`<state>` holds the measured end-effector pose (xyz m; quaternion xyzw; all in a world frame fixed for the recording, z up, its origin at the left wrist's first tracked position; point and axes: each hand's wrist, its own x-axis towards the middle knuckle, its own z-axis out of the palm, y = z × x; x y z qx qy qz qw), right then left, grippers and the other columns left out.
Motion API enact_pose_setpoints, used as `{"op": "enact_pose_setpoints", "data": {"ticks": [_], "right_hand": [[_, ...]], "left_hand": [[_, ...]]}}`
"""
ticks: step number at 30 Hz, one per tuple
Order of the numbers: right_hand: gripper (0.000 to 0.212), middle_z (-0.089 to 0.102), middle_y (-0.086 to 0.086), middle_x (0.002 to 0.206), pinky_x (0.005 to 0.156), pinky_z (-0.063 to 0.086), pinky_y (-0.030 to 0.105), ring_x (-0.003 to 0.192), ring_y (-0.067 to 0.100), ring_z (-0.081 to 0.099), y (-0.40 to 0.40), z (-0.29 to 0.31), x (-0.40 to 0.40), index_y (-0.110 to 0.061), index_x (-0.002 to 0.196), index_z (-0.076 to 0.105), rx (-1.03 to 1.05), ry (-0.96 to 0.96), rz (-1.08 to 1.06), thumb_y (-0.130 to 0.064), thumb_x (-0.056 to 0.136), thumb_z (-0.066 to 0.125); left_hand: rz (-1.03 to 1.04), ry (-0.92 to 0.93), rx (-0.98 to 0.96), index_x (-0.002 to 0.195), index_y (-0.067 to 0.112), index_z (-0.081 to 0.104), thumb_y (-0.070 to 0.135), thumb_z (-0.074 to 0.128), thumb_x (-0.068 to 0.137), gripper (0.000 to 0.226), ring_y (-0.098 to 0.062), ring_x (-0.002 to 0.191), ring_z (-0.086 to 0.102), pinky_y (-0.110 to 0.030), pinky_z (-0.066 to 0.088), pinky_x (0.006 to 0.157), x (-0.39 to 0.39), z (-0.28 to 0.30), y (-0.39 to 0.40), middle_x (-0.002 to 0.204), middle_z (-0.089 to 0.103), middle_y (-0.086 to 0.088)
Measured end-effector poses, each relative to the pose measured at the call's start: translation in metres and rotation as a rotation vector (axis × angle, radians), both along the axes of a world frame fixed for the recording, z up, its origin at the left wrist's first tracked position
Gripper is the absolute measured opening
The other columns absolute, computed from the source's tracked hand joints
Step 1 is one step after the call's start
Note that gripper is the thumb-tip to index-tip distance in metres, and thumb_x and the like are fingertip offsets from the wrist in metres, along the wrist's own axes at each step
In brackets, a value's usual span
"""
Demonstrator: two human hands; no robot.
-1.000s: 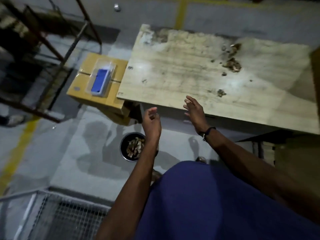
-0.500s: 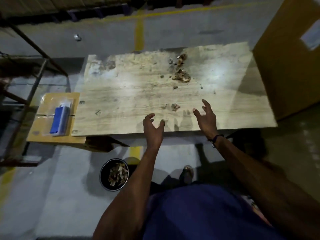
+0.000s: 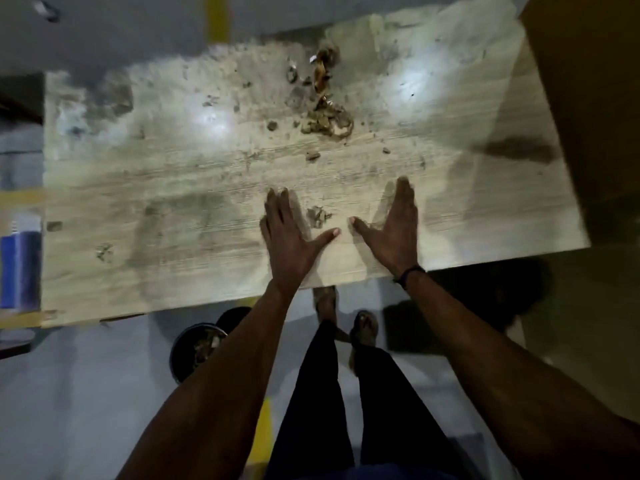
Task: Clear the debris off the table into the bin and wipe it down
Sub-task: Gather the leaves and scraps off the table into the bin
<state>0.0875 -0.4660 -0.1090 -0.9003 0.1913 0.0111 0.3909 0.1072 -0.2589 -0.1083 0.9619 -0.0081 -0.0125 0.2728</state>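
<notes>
A pale wooden table [image 3: 173, 202] fills the upper view, dusty and stained. Its biggest debris pile [image 3: 327, 119] lies at the far middle, with scraps trailing toward the far edge. One small clump [image 3: 318, 216] sits near the front edge, between my two hands. My left hand [image 3: 291, 237] is flat on the wood just left of that clump, fingers together, thumb out. On the clump's right, my right hand [image 3: 398, 230] stands on its edge, open, thumb pointing left. On the floor below the front edge stands a round black bin [image 3: 194, 344] holding scraps, partly hidden by my left forearm.
A blue object [image 3: 19, 268] lies on a yellow box at the left edge. A tall brown panel [image 3: 595, 98] stands against the table's right end. My legs and sandalled feet [image 3: 363, 327] are under the front edge. A yellow floor line runs beyond the table.
Both hands have come forward from the table's front edge onto the top, either side of the small clump. The view has swung closer over the table.
</notes>
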Motion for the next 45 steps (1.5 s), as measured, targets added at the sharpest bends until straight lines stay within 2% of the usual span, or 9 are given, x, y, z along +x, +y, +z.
{"op": "enact_pose_setpoints", "data": {"ticks": [5,11,23,27,30,34,38,41,45], "right_hand": [[0.125,0.009,0.013,0.177,0.133,0.01,0.042,0.165,0.026,0.008,-0.001,-0.02,0.046,-0.003,0.168,0.009,-0.285,-0.091,0.015,-0.084,0.087,0.059],[0.137,0.002,0.01,0.178,0.133,0.011,0.044,0.165,0.024,0.004,-0.02,-0.021,0.128,-0.005,0.168,0.002,-0.332,-0.109,0.11,-0.094,0.08,0.057],[0.117,0.01,0.008,0.178,0.131,0.02,0.048,0.163,0.023,0.016,-0.04,-0.022,0.272,-0.009,0.169,0.005,-0.167,-0.229,0.405,-0.08,0.091,0.056],[0.107,0.012,0.004,0.178,0.13,0.02,0.034,0.162,0.016,0.016,-0.045,-0.013,0.309,-0.014,0.17,0.01,0.088,-0.181,0.363,-0.074,0.094,0.057],[0.091,0.017,0.006,0.177,0.132,0.018,0.037,0.162,0.017,0.019,-0.042,-0.009,0.341,-0.014,0.169,0.016,0.083,-0.14,0.374,-0.063,0.103,0.053],[0.066,0.041,0.011,0.167,0.125,0.027,0.034,0.154,0.024,0.037,-0.023,-0.004,0.36,-0.013,0.161,0.04,0.041,-0.151,0.499,-0.05,0.107,0.047],[0.052,0.052,0.011,0.159,0.123,0.035,0.038,0.147,0.024,0.047,-0.013,0.001,0.344,-0.012,0.155,0.051,0.043,-0.187,0.626,-0.038,0.109,0.047],[0.05,0.049,0.01,0.161,0.126,0.03,0.03,0.149,0.013,0.04,-0.012,0.0,0.319,-0.012,0.156,0.048,0.06,-0.191,0.687,-0.031,0.11,0.048],[0.046,0.051,0.001,0.161,0.125,0.037,0.044,0.152,0.016,0.043,-0.031,0.001,0.297,-0.018,0.155,0.051,0.079,-0.271,0.525,-0.032,0.111,0.055]], "left_hand": [[0.0,-0.025,0.073,0.168,0.013,0.015,0.09,0.057,0.082,0.123,-0.026,0.164,0.01,-0.053,0.017,0.128,0.052,-0.013,-0.006,0.177,0.009,-0.01],[0.069,-0.102,0.069,0.167,0.013,0.019,0.093,0.059,0.078,0.126,-0.027,0.163,0.014,-0.054,0.022,0.127,0.158,-0.014,0.003,0.176,0.013,-0.011],[-0.313,-0.13,-0.023,0.167,0.008,0.017,0.077,0.054,0.094,0.108,-0.026,0.163,0.014,-0.047,0.018,0.131,0.291,-0.027,-0.007,0.176,0.015,-0.013],[-0.003,-0.201,-0.103,0.167,0.008,0.018,0.065,0.042,0.105,0.088,-0.028,0.163,0.01,-0.054,0.014,0.131,0.311,-0.022,-0.002,0.176,0.012,-0.012],[0.212,-0.123,-0.036,0.166,0.007,0.022,0.068,0.037,0.103,0.089,-0.033,0.163,0.01,-0.056,0.013,0.13,0.338,-0.022,-0.001,0.175,0.018,-0.015],[0.036,-0.012,-0.109,0.167,0.01,0.023,0.06,0.03,0.106,0.078,-0.029,0.163,0.012,-0.045,0.011,0.132,0.345,-0.021,-0.012,0.175,0.021,-0.011],[-0.289,-0.071,-0.185,0.159,0.018,0.04,0.043,0.034,0.112,0.054,-0.025,0.143,0.049,-0.045,0.042,0.115,0.327,-0.016,-0.016,0.159,0.049,-0.006],[-0.438,-0.087,-0.297,0.154,0.018,0.046,0.033,0.039,0.113,0.045,-0.019,0.128,0.059,-0.035,0.048,0.102,0.307,-0.009,-0.02,0.147,0.059,-0.003],[-0.385,-0.058,-0.292,0.159,0.01,0.042,0.044,0.039,0.11,0.059,-0.027,0.147,0.047,-0.05,0.039,0.119,0.313,-0.011,-0.011,0.159,0.05,-0.011]]}}
